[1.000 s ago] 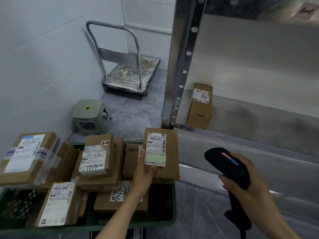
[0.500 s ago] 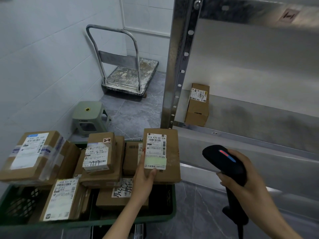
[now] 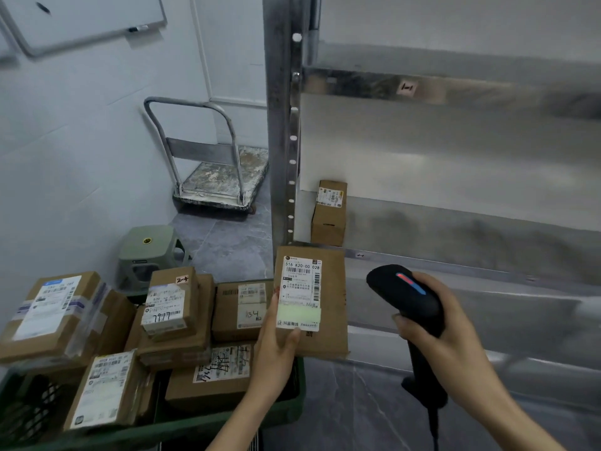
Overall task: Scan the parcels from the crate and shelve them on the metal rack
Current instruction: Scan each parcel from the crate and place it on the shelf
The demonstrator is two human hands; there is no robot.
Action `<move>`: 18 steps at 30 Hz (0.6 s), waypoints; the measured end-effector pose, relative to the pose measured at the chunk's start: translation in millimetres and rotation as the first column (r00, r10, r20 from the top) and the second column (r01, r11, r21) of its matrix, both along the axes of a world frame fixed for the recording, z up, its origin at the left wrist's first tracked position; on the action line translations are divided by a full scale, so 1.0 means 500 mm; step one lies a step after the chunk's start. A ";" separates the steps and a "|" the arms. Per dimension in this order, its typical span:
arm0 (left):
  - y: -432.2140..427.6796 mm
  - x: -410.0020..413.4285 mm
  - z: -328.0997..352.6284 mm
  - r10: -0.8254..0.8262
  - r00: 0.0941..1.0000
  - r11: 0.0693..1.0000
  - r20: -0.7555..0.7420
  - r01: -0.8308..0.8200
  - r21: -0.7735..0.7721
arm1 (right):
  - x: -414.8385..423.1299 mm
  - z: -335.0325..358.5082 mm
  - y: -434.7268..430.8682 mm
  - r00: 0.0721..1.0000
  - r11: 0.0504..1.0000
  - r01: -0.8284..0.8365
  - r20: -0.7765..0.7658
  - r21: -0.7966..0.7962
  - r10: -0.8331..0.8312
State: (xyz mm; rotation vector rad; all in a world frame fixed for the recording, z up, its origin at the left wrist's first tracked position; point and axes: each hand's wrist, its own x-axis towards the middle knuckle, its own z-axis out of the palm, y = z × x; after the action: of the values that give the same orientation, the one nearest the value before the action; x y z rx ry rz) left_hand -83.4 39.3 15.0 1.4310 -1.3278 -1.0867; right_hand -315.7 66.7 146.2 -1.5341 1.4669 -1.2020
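My left hand [image 3: 276, 353] grips a brown cardboard parcel [image 3: 330, 304] by its lower left corner, label facing me, above the right end of the green crate [image 3: 195, 431]. My right hand [image 3: 445, 340] holds a black barcode scanner [image 3: 403, 297] by its handle, to the right of that parcel, with a red and blue light on its head. Several labelled parcels [image 3: 172, 307] fill the crate. The metal rack [image 3: 455, 242] stands ahead on the right, and one small parcel [image 3: 328, 213] stands upright at the left end of its shelf.
A grey-green plastic stool [image 3: 149, 252] stands by the white wall behind the crate. A worn platform trolley [image 3: 221, 180] is parked in the far corner. The rack's upright post [image 3: 283, 125] rises just behind the held parcel. A whiteboard [image 3: 81, 21] hangs at the upper left.
My view has tilted upward, showing more of the wall and upper shelf. The held parcel and the scanner keep nearly the same positions relative to each other.
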 end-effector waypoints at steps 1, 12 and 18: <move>0.006 -0.018 0.010 -0.008 1.000 1.000 -0.001 0.008 -0.015 | -0.016 0.007 0.010 1.000 1.000 0.008 0.000 -0.009 -0.008; 0.067 -0.334 0.091 0.010 0.999 0.986 -0.034 -0.016 -0.167 | -0.260 0.100 0.130 0.996 0.997 0.048 0.075 -0.062 -0.043; 0.076 -0.522 0.128 0.080 0.997 0.970 0.014 -0.074 -0.230 | -0.353 0.128 0.169 0.987 0.994 0.056 0.156 -0.099 -0.040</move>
State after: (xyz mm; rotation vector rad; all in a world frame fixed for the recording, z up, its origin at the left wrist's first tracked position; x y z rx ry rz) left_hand -344.2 77.3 78.9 1.3151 -1.3555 -0.8379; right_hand -492.4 151.5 210.2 -1.4446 1.3654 -1.4116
